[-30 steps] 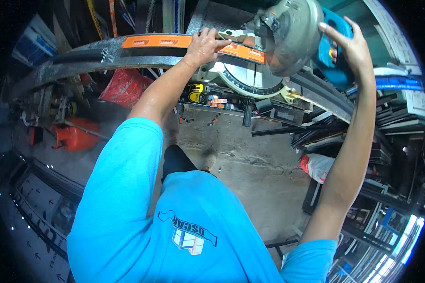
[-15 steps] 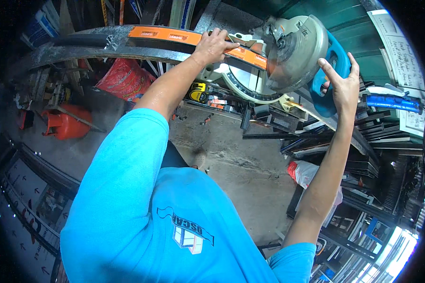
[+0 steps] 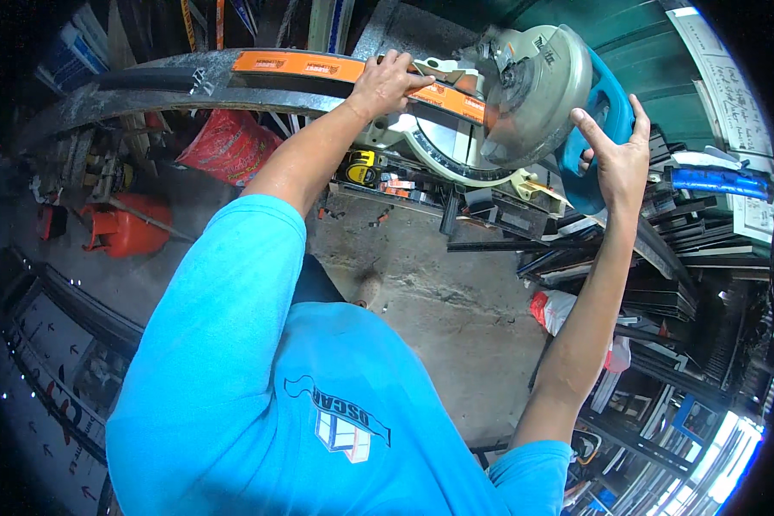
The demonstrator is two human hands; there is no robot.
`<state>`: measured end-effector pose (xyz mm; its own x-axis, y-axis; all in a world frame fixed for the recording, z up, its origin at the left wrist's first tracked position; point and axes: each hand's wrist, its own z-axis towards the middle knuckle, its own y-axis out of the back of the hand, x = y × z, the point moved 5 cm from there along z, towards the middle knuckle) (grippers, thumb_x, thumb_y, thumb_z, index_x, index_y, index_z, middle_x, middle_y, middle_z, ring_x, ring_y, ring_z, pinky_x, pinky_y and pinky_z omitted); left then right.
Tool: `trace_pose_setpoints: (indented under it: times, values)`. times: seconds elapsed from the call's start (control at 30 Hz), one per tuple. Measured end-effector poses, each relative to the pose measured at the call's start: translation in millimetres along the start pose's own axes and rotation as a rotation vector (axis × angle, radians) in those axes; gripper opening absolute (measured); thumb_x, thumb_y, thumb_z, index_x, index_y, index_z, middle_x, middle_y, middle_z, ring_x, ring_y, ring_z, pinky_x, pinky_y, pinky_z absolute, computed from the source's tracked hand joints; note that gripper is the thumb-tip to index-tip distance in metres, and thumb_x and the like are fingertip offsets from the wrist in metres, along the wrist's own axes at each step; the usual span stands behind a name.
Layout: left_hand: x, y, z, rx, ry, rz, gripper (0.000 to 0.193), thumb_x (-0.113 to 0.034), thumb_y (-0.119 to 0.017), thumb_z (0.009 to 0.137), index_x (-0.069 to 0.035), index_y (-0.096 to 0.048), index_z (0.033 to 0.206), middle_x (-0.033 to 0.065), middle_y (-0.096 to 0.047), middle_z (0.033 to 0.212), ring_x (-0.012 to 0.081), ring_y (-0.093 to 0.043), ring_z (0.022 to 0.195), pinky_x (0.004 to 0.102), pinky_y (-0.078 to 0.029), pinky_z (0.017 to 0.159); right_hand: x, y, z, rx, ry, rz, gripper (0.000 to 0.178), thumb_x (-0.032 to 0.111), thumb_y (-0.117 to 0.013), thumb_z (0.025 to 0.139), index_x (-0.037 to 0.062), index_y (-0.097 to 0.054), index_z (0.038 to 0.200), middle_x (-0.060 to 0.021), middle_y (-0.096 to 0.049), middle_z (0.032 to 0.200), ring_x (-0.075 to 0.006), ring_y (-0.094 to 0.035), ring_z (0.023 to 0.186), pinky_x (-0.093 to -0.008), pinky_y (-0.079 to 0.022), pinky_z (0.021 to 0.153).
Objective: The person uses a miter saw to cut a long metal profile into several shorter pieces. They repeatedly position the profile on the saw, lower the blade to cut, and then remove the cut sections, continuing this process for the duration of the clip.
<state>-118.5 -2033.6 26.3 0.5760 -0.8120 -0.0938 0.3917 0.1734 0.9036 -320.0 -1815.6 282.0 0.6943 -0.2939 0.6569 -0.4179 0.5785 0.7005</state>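
A mitre saw [image 3: 529, 103] with a clear blade guard and a teal handle stands at the upper right. Under its guard runs a long dark profile bar [image 3: 305, 64], its face covered with orange printed film. My left hand [image 3: 390, 86] lies over the bar just left of the saw, fingers bent across its top edge and holding it at the fence. On the right, my right hand [image 3: 617, 155] grips the saw's teal handle [image 3: 586, 176], thumb on the near side and fingers partly hidden behind it. The blade itself is mostly hidden by the guard.
A yellow-and-black tape measure [image 3: 365, 168] lies below the bar. Dark offcut profiles [image 3: 654, 249] are stacked at the right, under a blue-wrapped object [image 3: 721, 182]. A red gas cylinder [image 3: 133, 225] and a red sack [image 3: 230, 148] are at the left.
My right hand and the teal handle have shifted slightly left in view, with the saw head tilting a little. My left hand stays on the bar, which has hardly moved.
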Motion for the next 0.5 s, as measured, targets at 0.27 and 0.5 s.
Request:
trace_pose_setpoints:
  times: [0.27, 0.5]
  values:
    - [0.8, -2.0, -0.4, -0.006, -0.003, -0.002, 0.066, -0.017, -0.08, 0.08, -0.046, -0.065, 0.138, 0.0052, -0.056, 0.121, 0.0275, -0.052, 0.118, 0.047, -0.046, 0.094, 3.4, -0.3, -2.5, 0.003, -0.013, 0.007, 0.109, 0.043, -0.096, 0.069, -0.0003, -0.041, 0.153, -0.013, -0.071, 0.091, -0.0132, -0.065, 0.063, -0.028, -0.055, 0.056]
    - [-1.2, 2.0, -0.3, -0.012, -0.004, -0.002, 0.065, -0.018, -0.08, 0.08, -0.045, -0.066, 0.137, 0.005, -0.056, 0.121, 0.0273, -0.052, 0.118, 0.0475, -0.046, 0.094, -2.5, -0.5, -1.7, 0.019, -0.019, 0.019, 0.108, 0.043, -0.096, 0.07, -0.001, -0.041, 0.153, -0.0122, -0.072, 0.09, -0.013, -0.065, 0.064, -0.0277, -0.055, 0.057]
